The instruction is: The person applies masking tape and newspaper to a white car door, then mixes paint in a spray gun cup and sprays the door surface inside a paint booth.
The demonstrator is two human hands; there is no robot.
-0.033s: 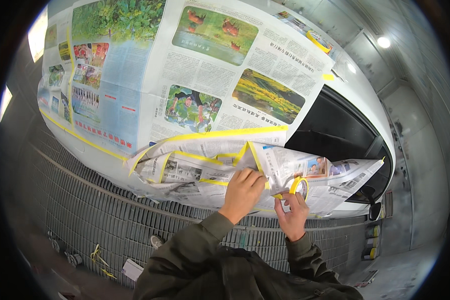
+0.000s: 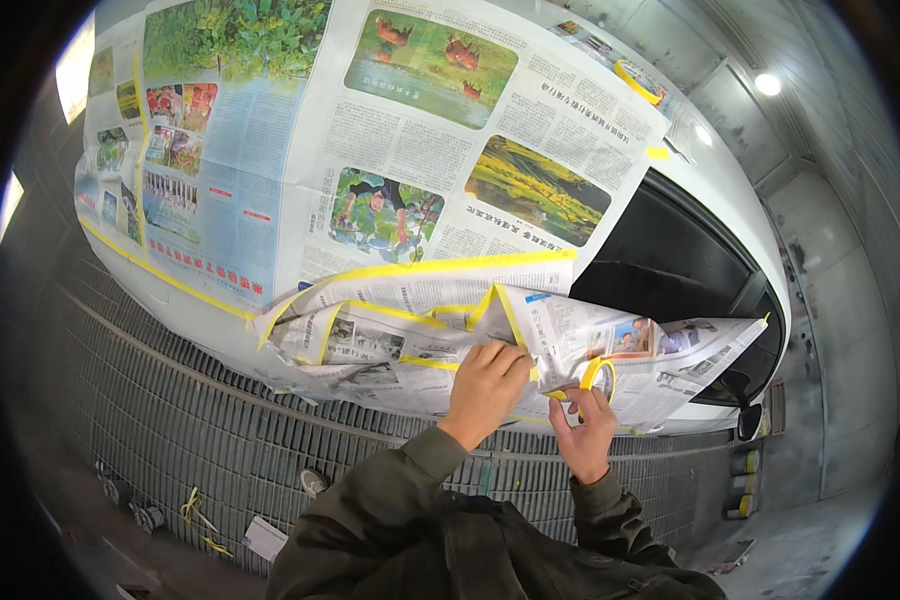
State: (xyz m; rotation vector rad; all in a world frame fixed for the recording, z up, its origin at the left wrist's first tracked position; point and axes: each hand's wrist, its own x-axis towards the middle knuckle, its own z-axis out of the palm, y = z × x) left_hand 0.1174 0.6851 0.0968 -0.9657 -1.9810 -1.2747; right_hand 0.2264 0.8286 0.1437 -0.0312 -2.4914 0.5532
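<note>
Crumpled newspaper [image 2: 610, 335] hangs along the near side of a white car, its folds edged with yellow masking tape. My left hand [image 2: 485, 388] is closed against this paper, with its fingertips turned in and hidden. A short bit of yellow tape shows just right of those fingers. Close by on the right, my right hand [image 2: 585, 430] grips a roll of yellow masking tape [image 2: 611, 380] between thumb and fingers. The roll stands on edge, and a yellow tape end shows by the thumb. Flat newspaper sheets [image 2: 300, 170] cover the car's upper surface.
A dark side window [image 2: 670, 250] and a wing mirror [image 2: 750, 422] lie to the right. Another yellow tape roll [image 2: 638, 84] rests on the far side. Floor grating [image 2: 390, 440] runs below, with tape scraps [image 2: 202, 522] and a white box [image 2: 265, 539] at lower left.
</note>
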